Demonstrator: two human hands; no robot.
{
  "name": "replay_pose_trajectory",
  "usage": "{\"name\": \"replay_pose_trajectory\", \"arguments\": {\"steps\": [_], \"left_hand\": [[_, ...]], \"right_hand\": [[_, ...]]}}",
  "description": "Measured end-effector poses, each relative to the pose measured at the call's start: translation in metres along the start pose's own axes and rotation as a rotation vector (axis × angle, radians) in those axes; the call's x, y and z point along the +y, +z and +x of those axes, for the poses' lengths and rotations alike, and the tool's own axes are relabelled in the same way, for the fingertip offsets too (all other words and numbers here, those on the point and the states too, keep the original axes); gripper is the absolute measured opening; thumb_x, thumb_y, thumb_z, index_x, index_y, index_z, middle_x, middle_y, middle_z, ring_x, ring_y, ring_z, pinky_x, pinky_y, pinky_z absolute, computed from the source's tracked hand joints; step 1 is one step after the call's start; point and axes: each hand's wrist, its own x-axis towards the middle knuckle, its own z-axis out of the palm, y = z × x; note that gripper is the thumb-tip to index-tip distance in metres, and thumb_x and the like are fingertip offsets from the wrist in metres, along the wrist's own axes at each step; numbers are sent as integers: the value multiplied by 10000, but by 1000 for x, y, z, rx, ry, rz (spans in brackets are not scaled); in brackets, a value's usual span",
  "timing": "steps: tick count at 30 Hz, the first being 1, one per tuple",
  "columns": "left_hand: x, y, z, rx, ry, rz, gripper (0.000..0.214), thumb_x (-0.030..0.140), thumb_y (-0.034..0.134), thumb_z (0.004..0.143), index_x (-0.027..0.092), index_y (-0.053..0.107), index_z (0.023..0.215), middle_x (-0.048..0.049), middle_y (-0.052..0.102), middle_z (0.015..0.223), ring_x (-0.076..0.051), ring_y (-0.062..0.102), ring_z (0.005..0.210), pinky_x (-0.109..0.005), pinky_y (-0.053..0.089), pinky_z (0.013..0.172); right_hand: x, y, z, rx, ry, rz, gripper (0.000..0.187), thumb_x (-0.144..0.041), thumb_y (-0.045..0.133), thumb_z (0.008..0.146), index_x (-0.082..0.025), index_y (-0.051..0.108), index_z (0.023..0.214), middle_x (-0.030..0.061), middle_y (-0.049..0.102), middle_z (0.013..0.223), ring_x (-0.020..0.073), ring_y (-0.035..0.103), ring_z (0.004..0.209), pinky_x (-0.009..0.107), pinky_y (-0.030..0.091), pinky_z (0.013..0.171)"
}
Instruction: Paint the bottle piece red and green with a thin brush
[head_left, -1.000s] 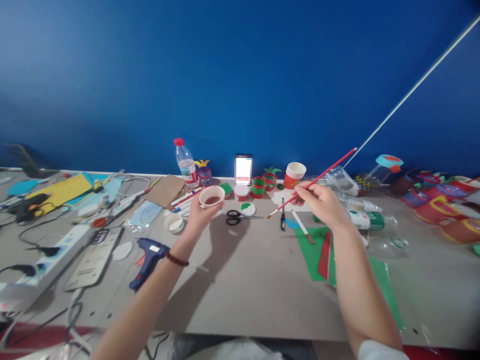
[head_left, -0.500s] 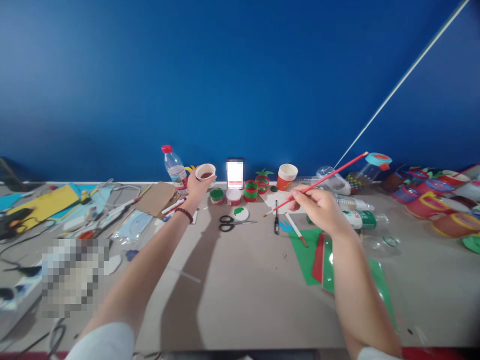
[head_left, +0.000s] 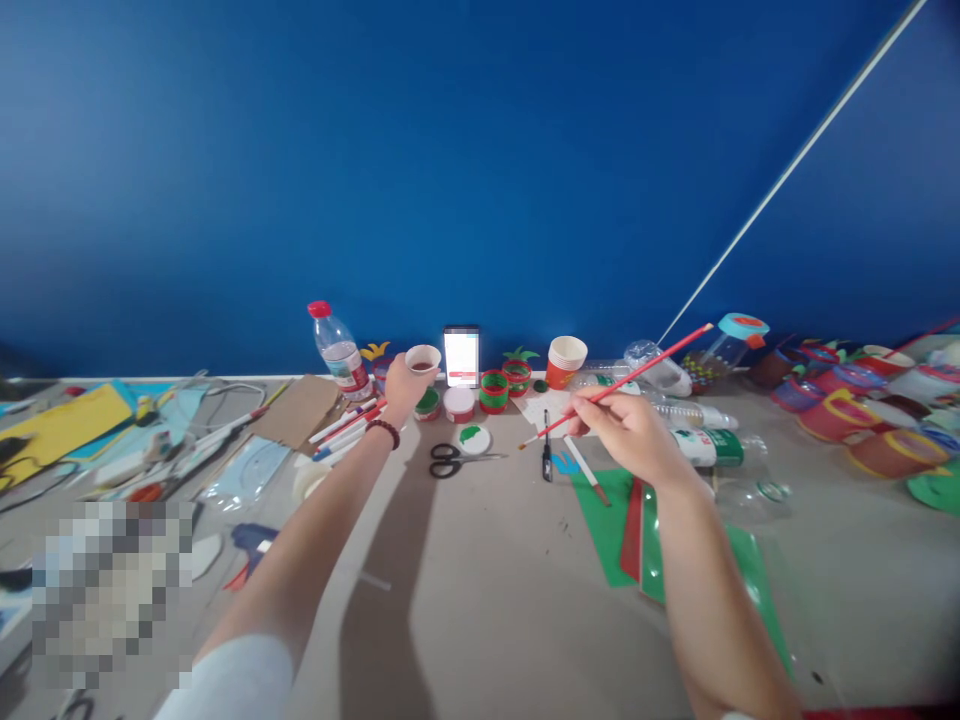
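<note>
My left hand is closed around a white paper cup with reddish-brown liquid inside, at the back of the table beside the phone. Fingers of my right hand pinch a red paintbrush, its bristles pointing down and left above the table. Near the brush tip lie black scissors, a black utility knife and a white lid with green paint. A jar of green paint and a jar with a pale pink top stand just right of my left hand.
A red-capped bottle, markers and cardboard are at the left. Red-and-green rings and stacked paper cups stand at the back. Green sheets and plastic bottles lie near my right arm.
My left hand has moved the cup a little to the right, closer to the phone. The paintbrush has dipped slightly in my right hand. The whole view has shifted somewhat.
</note>
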Motion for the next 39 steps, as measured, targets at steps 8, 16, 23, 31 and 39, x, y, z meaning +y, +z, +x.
{"name": "replay_pose_trajectory", "arguments": {"steps": [8,16,23,31,39], "left_hand": [[-6,3,0,-43,-82,34,549,409,794,719,136,573,1141,-179,695,1163,-319,665,1079,-342,512,817],[-4,-2,-4,-108,-79,50,533,421,801,707,127,597,1102,-186,711,1118,-326,682,1048,-347,507,798],[-8,-2,-19,-175,-57,64,544,453,789,707,129,600,1101,-166,706,1128,-313,682,1040,-324,502,787],[-13,-12,-31,-207,2,22,508,372,819,690,164,609,1104,-115,703,1132,-276,680,1037,-306,510,828],[-4,-24,-74,163,325,-11,455,330,749,782,159,562,1160,-143,588,1245,-303,536,1218,-449,415,1056]], "right_hand": [[3,0,1,-3,13,12,430,-514,512,943,-198,707,727,72,737,794,207,693,781,357,553,766],[1,2,2,-4,57,-2,378,-500,538,928,-200,723,795,73,752,808,213,710,789,375,563,793],[0,4,2,-20,50,-21,366,-474,534,928,-194,732,802,74,759,799,213,718,782,340,566,723],[4,10,2,-39,48,-25,360,-472,536,928,-202,726,786,63,767,839,207,725,780,307,558,697],[4,4,0,32,70,5,393,-515,535,926,-187,715,808,67,743,806,213,722,780,329,564,748]]}}
